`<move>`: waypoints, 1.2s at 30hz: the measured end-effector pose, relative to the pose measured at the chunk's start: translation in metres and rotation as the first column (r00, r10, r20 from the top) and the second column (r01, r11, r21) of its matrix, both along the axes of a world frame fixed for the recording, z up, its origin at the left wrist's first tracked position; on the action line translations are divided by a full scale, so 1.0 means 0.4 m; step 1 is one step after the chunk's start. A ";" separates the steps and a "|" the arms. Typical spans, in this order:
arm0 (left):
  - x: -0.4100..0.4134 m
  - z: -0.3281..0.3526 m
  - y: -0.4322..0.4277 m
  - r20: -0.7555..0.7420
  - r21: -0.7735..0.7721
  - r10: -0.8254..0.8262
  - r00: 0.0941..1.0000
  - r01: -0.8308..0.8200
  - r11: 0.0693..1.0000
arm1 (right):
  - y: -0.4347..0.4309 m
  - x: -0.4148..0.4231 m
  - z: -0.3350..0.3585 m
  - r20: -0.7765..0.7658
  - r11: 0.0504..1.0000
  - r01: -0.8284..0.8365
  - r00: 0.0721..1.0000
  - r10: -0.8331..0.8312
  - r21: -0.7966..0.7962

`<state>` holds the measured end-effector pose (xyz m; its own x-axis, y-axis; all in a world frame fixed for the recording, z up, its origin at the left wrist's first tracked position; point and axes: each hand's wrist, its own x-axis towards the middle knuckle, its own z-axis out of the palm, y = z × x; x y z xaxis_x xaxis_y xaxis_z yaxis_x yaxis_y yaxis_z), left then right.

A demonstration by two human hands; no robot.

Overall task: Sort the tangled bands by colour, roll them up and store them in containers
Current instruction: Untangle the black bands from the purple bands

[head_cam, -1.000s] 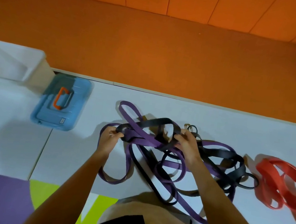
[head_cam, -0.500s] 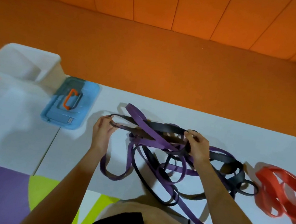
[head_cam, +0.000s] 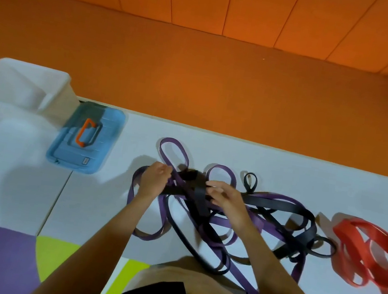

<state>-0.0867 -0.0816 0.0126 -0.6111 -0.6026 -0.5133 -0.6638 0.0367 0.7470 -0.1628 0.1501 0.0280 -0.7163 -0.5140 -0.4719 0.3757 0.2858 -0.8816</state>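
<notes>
Near the middle of the white worktop (head_cam: 285, 165), a tangle of purple bands (head_cam: 264, 226) and black bands (head_cam: 277, 204) lay spread out, its loops reaching from near the far edge down to the near edge, where the person's body was. Both hands were on the far part of the tangle. The left hand (head_cam: 155, 179) had its fingers (head_cam: 166, 171) curled around strands at the left side of the knot, though which colour they gripped could not be told. The right hand (head_cam: 226, 199), just beside it, pinched a black band with its fingers (head_cam: 213, 192) bent over it. A separate pile of red bands (head_cam: 352, 228) lay apart from the tangle toward the right edge. Toward the left edge sat a blue case (head_cam: 112, 129) with an orange handle (head_cam: 81, 135), lying flat, and beyond it, at the far left corner, a clear tub (head_cam: 26, 81).
</notes>
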 end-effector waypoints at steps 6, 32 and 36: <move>-0.063 -0.009 0.078 -0.008 0.560 0.013 1.000 -0.006 0.828 | -0.055 0.047 -0.031 0.062 0.964 -0.260 0.964 0.257 0.054; 0.029 0.106 -0.177 -0.472 0.323 0.290 0.833 -0.142 0.936 | 0.015 -0.044 -0.075 -0.639 0.854 -0.319 0.567 0.520 0.412; 0.016 0.113 -0.173 -0.289 0.143 0.281 0.915 -0.249 0.958 | 0.067 -0.057 -0.051 -0.627 0.872 -0.344 0.607 0.489 0.348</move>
